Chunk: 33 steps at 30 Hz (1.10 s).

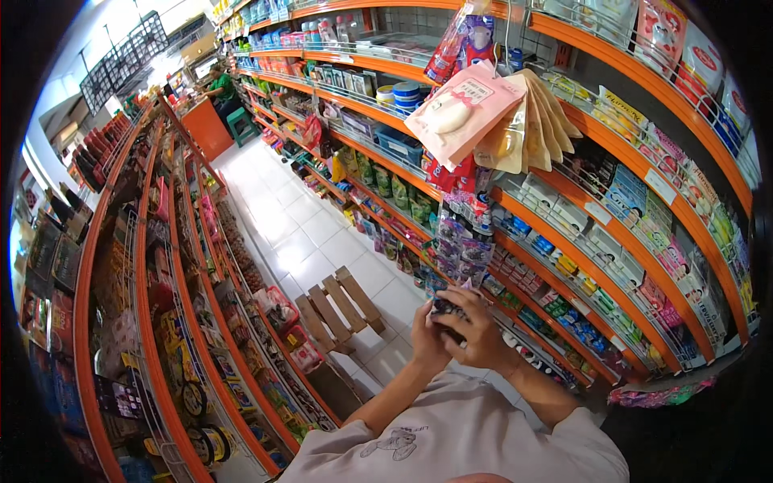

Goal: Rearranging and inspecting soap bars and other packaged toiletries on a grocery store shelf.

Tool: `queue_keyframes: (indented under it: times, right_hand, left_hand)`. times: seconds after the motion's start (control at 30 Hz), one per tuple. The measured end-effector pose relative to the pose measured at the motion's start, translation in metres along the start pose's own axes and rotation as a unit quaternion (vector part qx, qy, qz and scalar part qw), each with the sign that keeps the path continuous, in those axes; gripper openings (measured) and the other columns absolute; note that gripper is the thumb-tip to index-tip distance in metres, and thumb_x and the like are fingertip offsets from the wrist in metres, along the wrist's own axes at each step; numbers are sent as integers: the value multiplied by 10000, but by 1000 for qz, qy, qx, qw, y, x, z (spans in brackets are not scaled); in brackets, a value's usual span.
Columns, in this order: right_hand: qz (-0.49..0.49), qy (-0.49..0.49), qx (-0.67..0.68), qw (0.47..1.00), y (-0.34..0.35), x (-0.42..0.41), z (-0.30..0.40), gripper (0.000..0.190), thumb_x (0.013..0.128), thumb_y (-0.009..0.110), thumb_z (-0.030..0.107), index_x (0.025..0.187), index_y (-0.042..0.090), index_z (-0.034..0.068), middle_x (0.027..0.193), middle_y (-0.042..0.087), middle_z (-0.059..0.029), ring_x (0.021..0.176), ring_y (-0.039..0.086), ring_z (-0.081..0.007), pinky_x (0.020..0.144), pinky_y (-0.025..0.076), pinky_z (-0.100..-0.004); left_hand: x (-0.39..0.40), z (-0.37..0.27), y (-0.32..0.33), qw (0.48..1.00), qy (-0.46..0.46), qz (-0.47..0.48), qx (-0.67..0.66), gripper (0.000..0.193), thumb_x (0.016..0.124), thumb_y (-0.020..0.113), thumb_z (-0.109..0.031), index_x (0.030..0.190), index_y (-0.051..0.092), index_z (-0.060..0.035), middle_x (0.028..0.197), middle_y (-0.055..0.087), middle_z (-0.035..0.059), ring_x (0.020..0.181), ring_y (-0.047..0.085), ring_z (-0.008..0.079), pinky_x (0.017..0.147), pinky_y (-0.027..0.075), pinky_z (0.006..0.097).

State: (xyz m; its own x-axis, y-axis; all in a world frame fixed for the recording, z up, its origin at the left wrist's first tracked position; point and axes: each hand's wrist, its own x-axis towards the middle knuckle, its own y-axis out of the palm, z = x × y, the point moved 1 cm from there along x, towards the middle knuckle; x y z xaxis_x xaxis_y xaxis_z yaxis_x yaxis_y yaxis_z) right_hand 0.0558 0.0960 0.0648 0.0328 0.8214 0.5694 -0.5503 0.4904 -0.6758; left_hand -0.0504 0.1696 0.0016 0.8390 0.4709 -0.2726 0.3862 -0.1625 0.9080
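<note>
Both hands meet in front of my chest, beside a hanging strip of purple sachets [462,244]. Between them is a small dark, shiny packet [445,307], mostly covered by fingers. My left hand [427,339] cups it from the left. My right hand [483,332] lies over it from the right, fingers bent across its front. Whether this packet is joined to the hanging strip cannot be told. Above, pink and cream face-mask style pouches [468,115] hang from a metal hook at the shelf front.
Orange-edged shelves [598,211] packed with goods rise on the right; another stocked rack [142,271] stands left. A slatted wooden pallet [339,308] lies on the white tiled aisle [302,220]. A person in green [222,87] sits by an orange counter [202,130] and a green stool [241,124].
</note>
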Motion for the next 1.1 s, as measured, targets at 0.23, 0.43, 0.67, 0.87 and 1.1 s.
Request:
queue_keyframes:
  times: [0.23, 0.43, 0.67, 0.87, 1.1]
  right_hand:
    - [-69, 11, -28, 997, -4, 12, -21, 326, 889, 688, 204, 1169, 670, 39, 1423, 547, -190, 1364, 481, -410, 1131, 392, -506]
    - [104, -22, 6, 994, -6, -8, -22, 479, 789, 623, 129, 1262, 635, 50, 1444, 531, -171, 1367, 478, -398, 1143, 400, -505]
    - [80, -14, -2, 997, -3, -16, -36, 441, 821, 600, 67, 1262, 621, 61, 1376, 561, -193, 1324, 508, -395, 1138, 403, -498]
    - [63, 63, 34, 995, -14, -25, -44, 324, 908, 648, 75, 1231, 633, 74, 1365, 565, -164, 1324, 503, -388, 1119, 416, -486]
    - [100, 33, 11, 994, -16, -64, -37, 342, 873, 676, 66, 1212, 631, 73, 1350, 560, -165, 1325, 497, -390, 1137, 399, -488]
  left_hand:
    - [20, 8, -18, 996, 29, 71, -54, 608, 964, 525, -539, 1359, 561, -78, 1265, 651, 78, 1171, 625, 251, 1047, 473, 399]
    - [5, 19, -9, 999, 18, -22, -33, 575, 950, 543, -561, 1335, 564, -135, 1250, 658, 87, 1169, 633, 264, 1036, 482, 429]
    - [8, 24, 0, 994, 0, -105, 8, 642, 945, 511, -645, 1334, 579, -140, 1233, 678, 52, 1152, 650, 257, 1034, 488, 424]
    - [21, 36, -42, 995, -47, 26, -86, 673, 968, 467, -647, 1275, 623, -69, 1195, 703, 74, 1093, 669, 249, 1020, 495, 390]
    - [12, 52, -26, 995, -75, -49, -46, 656, 974, 488, -639, 1216, 648, -51, 1163, 710, 101, 1053, 694, 258, 959, 541, 406]
